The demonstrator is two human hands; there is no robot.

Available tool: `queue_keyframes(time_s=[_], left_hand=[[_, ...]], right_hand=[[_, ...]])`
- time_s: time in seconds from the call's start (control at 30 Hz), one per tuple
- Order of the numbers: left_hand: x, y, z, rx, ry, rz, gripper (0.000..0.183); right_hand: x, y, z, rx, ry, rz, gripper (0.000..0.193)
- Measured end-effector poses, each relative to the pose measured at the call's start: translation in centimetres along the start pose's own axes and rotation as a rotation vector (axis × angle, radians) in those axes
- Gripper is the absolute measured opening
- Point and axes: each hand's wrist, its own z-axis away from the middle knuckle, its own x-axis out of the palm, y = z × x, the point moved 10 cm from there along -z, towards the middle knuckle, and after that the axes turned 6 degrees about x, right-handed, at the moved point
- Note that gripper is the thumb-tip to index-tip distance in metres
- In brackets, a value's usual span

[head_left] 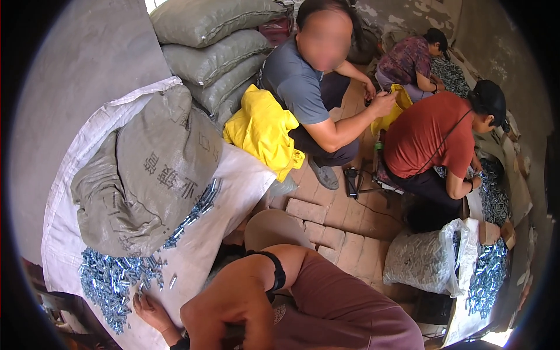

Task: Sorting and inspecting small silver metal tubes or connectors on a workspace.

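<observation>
My left hand (153, 312) rests on the white sheet (242, 181), its fingers apart and loosely bent, beside a heap of short, shiny bluish metal tubes (114, 280). Nothing shows in it. A single loose tube (173, 282) lies just beyond its fingertips. My right hand (230, 309) is at the bottom middle, in front of my maroon trousers (344, 309), with a dark band at the wrist. Its fingers point down and are blurred, so what they hold, if anything, is hidden. A grey woven sack (157, 169) slumps over the far side of the heap.
Full grey sacks (213, 52) are stacked behind, near a yellow sack (262, 128). One person (309, 81) squats facing me; two others (431, 134) (408, 61) bend over tubes at right. A clear bag (417, 256) of tubes stands on the brick floor (356, 251).
</observation>
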Motion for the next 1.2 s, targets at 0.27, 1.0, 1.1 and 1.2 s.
queue_keyframes(time_s=[0.27,1.0,1.1,1.2], left_hand=[[0.0,0.1,0.0,-0.007,-0.01,0.007,0.018],[-0.2,0.3,-0.4,-0.005,0.02,0.087,0.017],[-0.2,0.5,-0.4,-0.011,0.016,0.053,0.018],[-0.2,0.9,-0.5,-0.01,-0.002,0.071,0.018]], right_hand=[[0.4,0.2,-0.3,-0.01,-0.035,-0.046,0.029],[0.4,0.7,-0.7,0.0,-0.031,-0.013,0.029],[0.3,0.8,-0.6,0.0,-0.027,-0.015,0.029],[0.3,0.9,-0.6,0.007,-0.025,-0.014,0.029]])
